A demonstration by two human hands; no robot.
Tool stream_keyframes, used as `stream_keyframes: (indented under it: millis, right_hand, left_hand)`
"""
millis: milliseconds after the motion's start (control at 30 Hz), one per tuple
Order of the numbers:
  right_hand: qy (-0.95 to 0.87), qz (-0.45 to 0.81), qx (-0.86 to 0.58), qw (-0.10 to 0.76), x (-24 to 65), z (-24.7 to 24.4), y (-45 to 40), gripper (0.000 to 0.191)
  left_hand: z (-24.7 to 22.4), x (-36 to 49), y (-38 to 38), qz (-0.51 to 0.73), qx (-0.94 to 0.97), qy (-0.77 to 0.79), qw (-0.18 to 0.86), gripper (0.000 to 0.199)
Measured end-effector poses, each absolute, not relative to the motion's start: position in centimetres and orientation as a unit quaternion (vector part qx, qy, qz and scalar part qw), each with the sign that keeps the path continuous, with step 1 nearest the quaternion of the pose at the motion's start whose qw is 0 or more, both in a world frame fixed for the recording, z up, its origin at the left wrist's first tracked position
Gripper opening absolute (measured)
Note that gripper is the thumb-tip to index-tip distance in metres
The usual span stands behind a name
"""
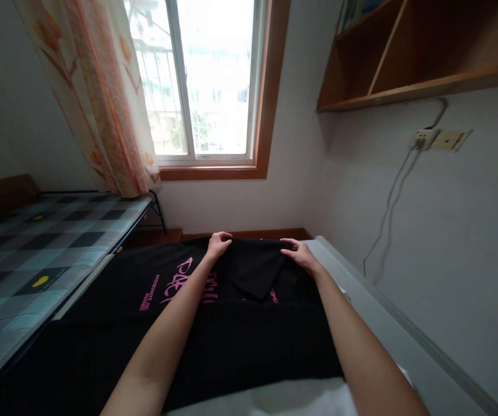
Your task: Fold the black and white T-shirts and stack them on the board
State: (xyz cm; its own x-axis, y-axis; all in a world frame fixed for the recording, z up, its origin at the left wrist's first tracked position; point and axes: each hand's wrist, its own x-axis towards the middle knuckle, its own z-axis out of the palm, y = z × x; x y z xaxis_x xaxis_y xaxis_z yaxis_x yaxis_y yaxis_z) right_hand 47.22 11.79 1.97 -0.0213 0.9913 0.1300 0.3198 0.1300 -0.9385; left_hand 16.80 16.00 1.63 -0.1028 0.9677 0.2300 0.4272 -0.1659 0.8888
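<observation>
A black T-shirt with pink lettering lies spread over a light surface in front of me. Its far side is partly folded over, and a sleeve-like flap lies across the print. My left hand pinches the cloth at the far edge, left of the flap. At the flap's right end, my right hand grips the same far edge between thumb and fingers. Part of the lettering is covered by the folded cloth and my left forearm.
A bed with a checked mattress stands at the left. Behind are a window and a floral curtain. On the right wall hang a wooden shelf and a socket with a cable. White cloth lies nearest me.
</observation>
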Motion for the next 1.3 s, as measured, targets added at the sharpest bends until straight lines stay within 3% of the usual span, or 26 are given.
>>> stream_keyframes:
  millis: [167,600,767,1033,1300]
  right_hand:
    - [-0.577,0.268,-0.575,0.515,47.3,0.4,13.5,0.036]
    - [-0.545,0.251,-0.554,0.577,46.6,1.0,13.2,0.047]
    - [-0.582,0.165,-0.579,0.547,46.4,1.9,12.5,0.041]
    - [-0.598,0.137,-0.573,0.544,46.4,2.2,12.0,0.045]
    - [-0.625,0.058,-0.626,0.463,46.9,0.8,12.6,0.032]
  left_hand:
    - [1.7,17.1,15.8,0.460,0.607,0.594,0.257,0.036]
    - [2.5,18.5,14.1,0.426,0.637,0.629,0.136,0.032]
    - [3.2,18.7,13.2,0.394,0.673,0.623,0.062,0.031]
    - [3.9,18.1,12.9,0.363,0.693,0.622,-0.038,0.018]
    - [3.5,17.7,13.2,0.311,0.739,0.597,-0.017,0.018]
